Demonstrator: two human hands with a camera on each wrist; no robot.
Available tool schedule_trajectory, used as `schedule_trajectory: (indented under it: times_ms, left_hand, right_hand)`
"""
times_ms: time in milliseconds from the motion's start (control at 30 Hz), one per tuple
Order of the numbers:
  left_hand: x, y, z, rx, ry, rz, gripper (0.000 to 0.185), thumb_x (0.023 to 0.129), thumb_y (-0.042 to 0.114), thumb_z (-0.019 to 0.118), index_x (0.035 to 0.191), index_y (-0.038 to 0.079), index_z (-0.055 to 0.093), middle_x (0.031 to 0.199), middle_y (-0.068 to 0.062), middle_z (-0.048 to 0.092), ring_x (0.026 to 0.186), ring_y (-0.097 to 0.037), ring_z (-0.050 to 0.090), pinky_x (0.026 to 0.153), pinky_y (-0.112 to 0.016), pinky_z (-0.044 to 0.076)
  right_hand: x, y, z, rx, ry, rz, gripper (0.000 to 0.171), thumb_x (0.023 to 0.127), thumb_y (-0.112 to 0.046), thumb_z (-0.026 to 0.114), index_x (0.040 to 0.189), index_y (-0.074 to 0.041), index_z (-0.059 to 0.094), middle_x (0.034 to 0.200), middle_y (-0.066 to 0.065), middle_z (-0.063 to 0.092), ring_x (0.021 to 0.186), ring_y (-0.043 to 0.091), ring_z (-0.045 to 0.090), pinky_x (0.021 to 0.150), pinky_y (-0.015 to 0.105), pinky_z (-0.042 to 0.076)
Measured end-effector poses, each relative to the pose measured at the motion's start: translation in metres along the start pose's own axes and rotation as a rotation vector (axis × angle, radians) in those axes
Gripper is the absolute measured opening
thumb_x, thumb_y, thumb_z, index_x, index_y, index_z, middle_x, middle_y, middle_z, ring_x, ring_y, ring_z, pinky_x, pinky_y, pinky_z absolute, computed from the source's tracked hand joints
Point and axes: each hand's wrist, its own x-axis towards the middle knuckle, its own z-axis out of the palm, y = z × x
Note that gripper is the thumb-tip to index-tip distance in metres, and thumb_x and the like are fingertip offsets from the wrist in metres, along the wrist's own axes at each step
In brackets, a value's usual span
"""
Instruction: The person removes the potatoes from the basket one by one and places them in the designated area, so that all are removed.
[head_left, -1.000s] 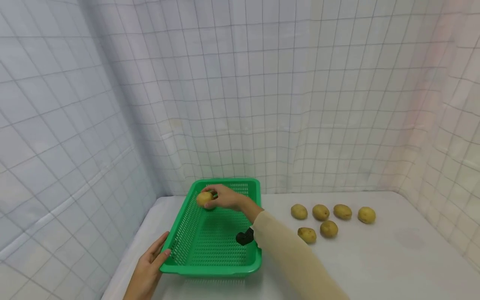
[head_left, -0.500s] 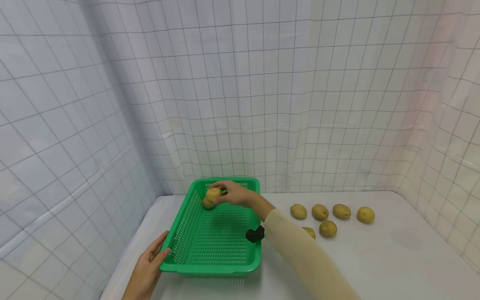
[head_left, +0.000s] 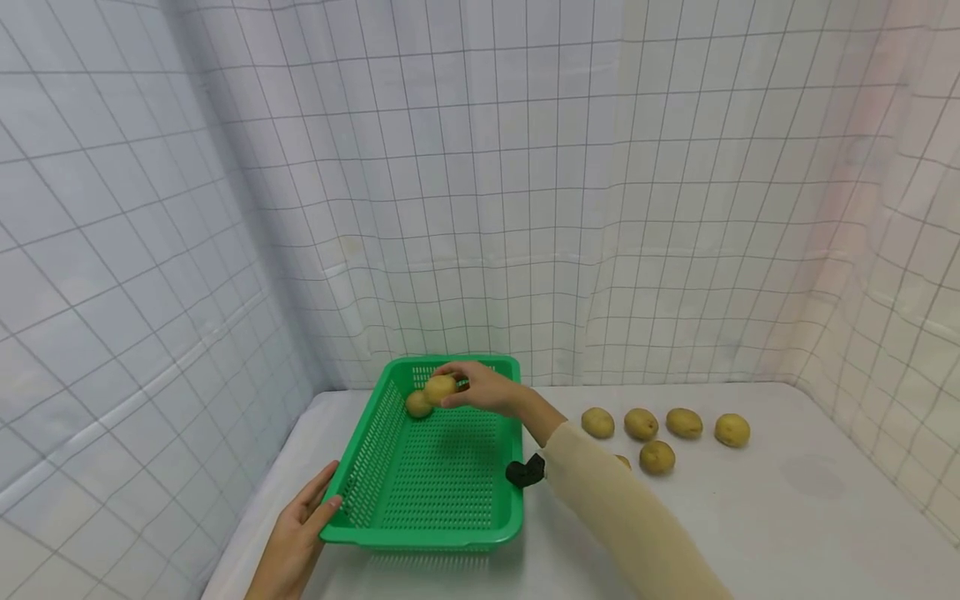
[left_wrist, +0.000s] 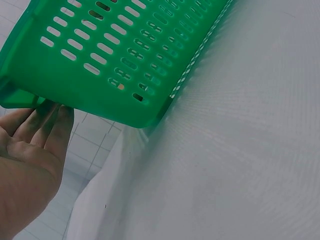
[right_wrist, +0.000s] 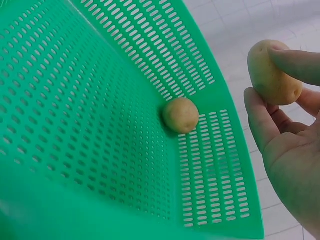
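In the head view my left hand (head_left: 291,533) grips the near left corner of a green plastic basket (head_left: 420,537), thumb on the rim and fingers against the outside. The left wrist view shows those fingers (left_wrist: 52,125) under the rim. My right hand (head_left: 483,389) holds a yellow potato (head_left: 440,390) over the far part of the basket, pinched between thumb and fingers. That held potato (right_wrist: 274,75) fills the grasp in the right wrist view. A second potato (head_left: 418,405) lies in the basket's far left corner, apart from my fingers.
Several potatoes (head_left: 641,424) lie on the white table (head_left: 787,517) right of the basket; one (head_left: 623,460) is mostly hidden by the right sleeve (head_left: 622,500). A black object (head_left: 525,472) sits at the right wrist. White gridded curtains (head_left: 555,208) stand behind and at both sides.
My right hand has moved right and slightly up from the far left corner, carrying its potato. The potato lying in that corner has come into view. My left hand has stayed put.
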Motion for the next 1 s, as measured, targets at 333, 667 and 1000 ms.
schedule_trajectory:
  times_ms: [333, 667, 1000]
  left_hand:
    - [0.001, 0.0, 0.0, 0.012, 0.0, 0.003, 0.074, 0.11, 0.02, 0.055, 0.164, -0.002, 0.009, 0.169, -0.021, 0.005, 0.123, 0.016, 0.044, 0.103, -0.015, 0.043]
    - [-0.001, 0.0, -0.001, -0.003, -0.018, 0.034, 0.073, 0.111, 0.016, 0.053, 0.163, -0.006, 0.007, 0.168, -0.025, 0.002, 0.123, 0.016, 0.044, 0.102, -0.015, 0.043]
    - [0.0, 0.0, 0.0, 0.013, -0.016, 0.024, 0.073, 0.111, 0.019, 0.053, 0.164, -0.003, 0.008, 0.169, -0.022, 0.002, 0.141, 0.0, 0.033, 0.103, -0.014, 0.041]
  right_hand:
    - [-0.012, 0.004, -0.011, -0.022, 0.017, 0.017, 0.049, 0.098, -0.009, 0.074, 0.143, -0.008, 0.057, 0.133, 0.01, 0.056, 0.115, 0.025, 0.058, 0.095, 0.042, 0.054]
    - [-0.024, 0.009, -0.02, -0.055, 0.031, 0.015, 0.048, 0.098, -0.012, 0.074, 0.143, -0.008, 0.057, 0.132, 0.008, 0.058, 0.115, 0.024, 0.057, 0.096, 0.045, 0.052]
    - [-0.032, 0.012, -0.029, -0.037, 0.04, 0.038, 0.048, 0.098, -0.01, 0.074, 0.143, -0.006, 0.056, 0.131, 0.011, 0.057, 0.11, 0.025, 0.057, 0.094, 0.043, 0.052]
